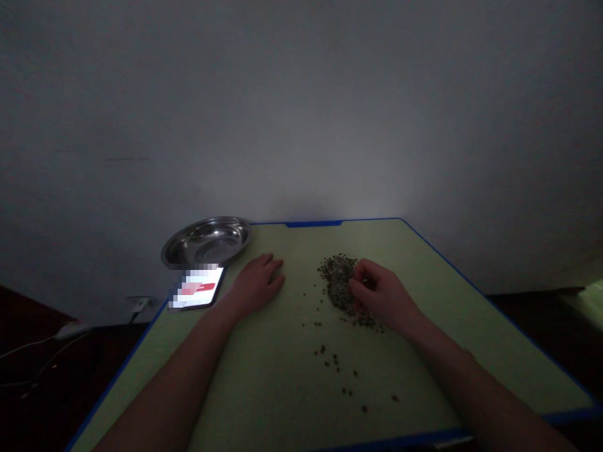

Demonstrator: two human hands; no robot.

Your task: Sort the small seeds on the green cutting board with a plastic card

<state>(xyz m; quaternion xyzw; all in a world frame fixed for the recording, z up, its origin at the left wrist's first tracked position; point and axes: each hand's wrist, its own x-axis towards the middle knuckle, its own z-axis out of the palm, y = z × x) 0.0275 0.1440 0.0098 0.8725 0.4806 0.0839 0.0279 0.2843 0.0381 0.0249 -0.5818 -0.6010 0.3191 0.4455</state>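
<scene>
A pile of small dark grains (338, 284) lies on a pale green table (282, 376) with a blue rim. My right hand (382, 295) rests on the pile's right side, fingers curled and pinched among the grains. My left hand (257, 284) lies flat on the table left of the pile, fingers stretched out and holding nothing. Loose grains (335, 361) are scattered nearer to me.
A steel bowl (207, 242) stands at the table's far left corner. A lit phone (196, 289) lies just in front of it, beside my left hand. A grey wall rises behind the table. Cables and a plug lie on the dark floor at left.
</scene>
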